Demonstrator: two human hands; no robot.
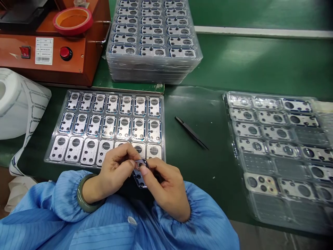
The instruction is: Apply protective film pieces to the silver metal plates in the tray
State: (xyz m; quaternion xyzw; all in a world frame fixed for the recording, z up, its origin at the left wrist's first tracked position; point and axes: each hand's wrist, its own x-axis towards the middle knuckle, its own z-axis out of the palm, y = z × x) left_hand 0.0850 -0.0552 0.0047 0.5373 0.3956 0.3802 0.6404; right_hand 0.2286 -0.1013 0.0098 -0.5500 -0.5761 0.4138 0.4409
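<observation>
Between my two hands, close to my body, is a small dark-blue rectangular plate with round holes [141, 177]. My left hand [118, 169] pinches its upper left edge with thumb and fingertips. My right hand [166, 184] grips it from the right, the thumb lying over its top face. Just beyond my hands lies a clear tray [163, 152] with rows of silver plates, each with a large round hole and smaller ones. My hands cover part of its front row. Dark tweezers [191, 132] rest on the green table to the right of this tray.
A tall stack of filled clear trays [151, 69] stands at the back. At right is another clear tray [256, 163], partly filled. An orange machine [65, 66] carries a red tape roll [73, 21] at back left. A white label roll [15, 104] sits at left.
</observation>
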